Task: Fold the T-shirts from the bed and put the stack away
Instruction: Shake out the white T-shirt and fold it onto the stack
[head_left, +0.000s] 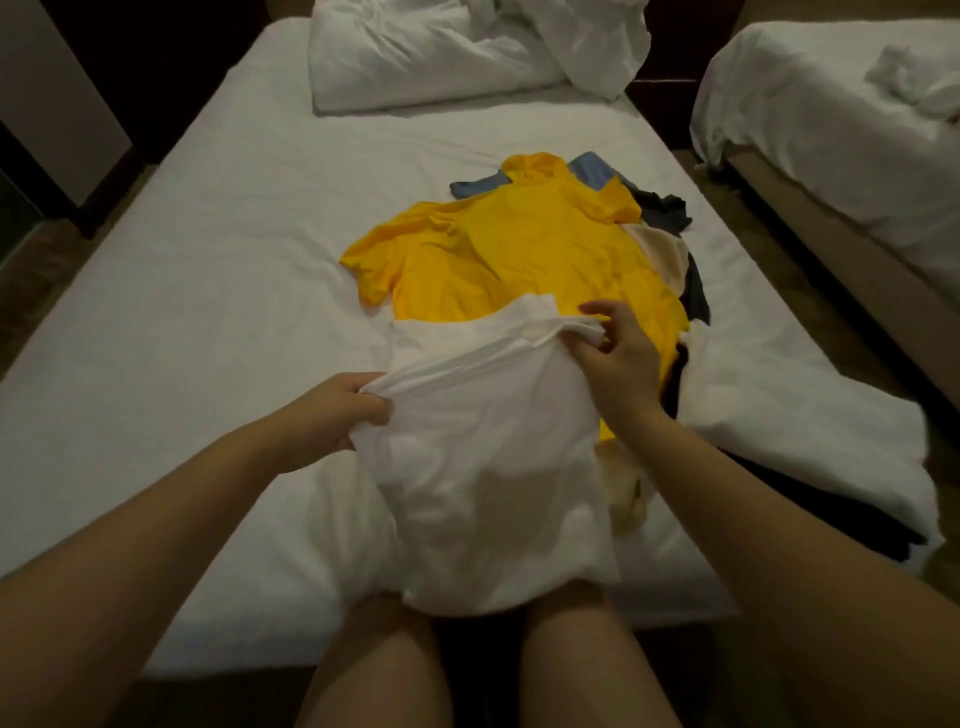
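Note:
I hold a white T-shirt (488, 467) up over the near edge of the bed (208, 291). My left hand (348, 410) grips its left edge in a bunch. My right hand (615, 353) pinches a fold of it near the collar. Behind it a yellow T-shirt (509, 254) lies spread flat on top of a pile. Under the yellow one a blue shirt (589, 169), a dark shirt (667, 210) and a cream shirt (660, 249) stick out at the right.
Crumpled white bedding (431, 52) lies at the head of the bed. A white duvet (810, 436) is bunched at the near right over dark cloth. A second bed (831, 114) stands to the right across a narrow floor gap. My knees are below the mattress edge.

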